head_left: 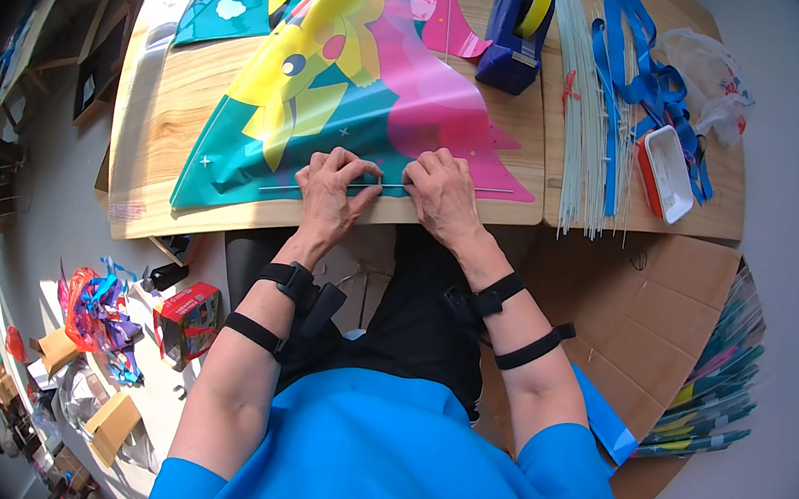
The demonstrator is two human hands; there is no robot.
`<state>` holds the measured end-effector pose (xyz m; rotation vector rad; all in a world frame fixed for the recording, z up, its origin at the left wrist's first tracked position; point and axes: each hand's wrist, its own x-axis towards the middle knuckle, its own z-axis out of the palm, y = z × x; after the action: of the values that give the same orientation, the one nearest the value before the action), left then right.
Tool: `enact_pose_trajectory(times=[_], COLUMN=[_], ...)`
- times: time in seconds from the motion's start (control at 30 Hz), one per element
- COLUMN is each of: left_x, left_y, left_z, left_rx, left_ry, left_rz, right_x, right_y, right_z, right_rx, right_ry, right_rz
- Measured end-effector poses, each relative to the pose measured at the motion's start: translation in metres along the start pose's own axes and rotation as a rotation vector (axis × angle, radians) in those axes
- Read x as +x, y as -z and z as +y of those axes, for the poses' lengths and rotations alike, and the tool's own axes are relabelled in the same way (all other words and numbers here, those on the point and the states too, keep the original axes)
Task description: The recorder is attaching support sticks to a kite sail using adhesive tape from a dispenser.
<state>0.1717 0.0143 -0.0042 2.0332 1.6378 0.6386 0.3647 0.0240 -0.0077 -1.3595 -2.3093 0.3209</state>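
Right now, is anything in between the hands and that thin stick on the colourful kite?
No, nothing visible is in the way. The left hand and the right hand both rest right on the thin stick, which lies along the kite sheet near the edge of the wooden table. The tape dispenser sits well away.

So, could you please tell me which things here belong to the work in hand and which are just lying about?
In use: left hand, right hand, thin rod, colourful kite sheet.
Lying about: tape dispenser, rod bundle, blue ribbons, red box.
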Motion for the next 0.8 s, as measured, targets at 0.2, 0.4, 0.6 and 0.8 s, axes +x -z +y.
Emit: enact_pose_trajectory(times=[0.2,0.4,0.6,0.8], left_x=[-0.0014,-0.0029,-0.0015,-0.0033], left_y=[-0.0015,-0.0006,-0.0038,0.0015], left_z=[-0.0034,-0.0021,-0.0008,-0.0027], left_rx=[-0.013,-0.046,-0.049,-0.019], left_ry=[0.003,0.027,0.021,0.020], left_rz=[0.008,0.016,0.024,-0.019], right_x=[0.0023,0.0031,0.0016,0.0033], right_y=[0.0032,0.0049,0.0083,0.0008], right_z=[-0.0029,-0.0057,-0.0022,-0.0031], right_rx=[0.009,0.022,0.009,0.011], right_ry=[-0.009,-0.016,-0.017,-0.006], right_rz=[-0.040,-0.056,-0.048,-0.035])
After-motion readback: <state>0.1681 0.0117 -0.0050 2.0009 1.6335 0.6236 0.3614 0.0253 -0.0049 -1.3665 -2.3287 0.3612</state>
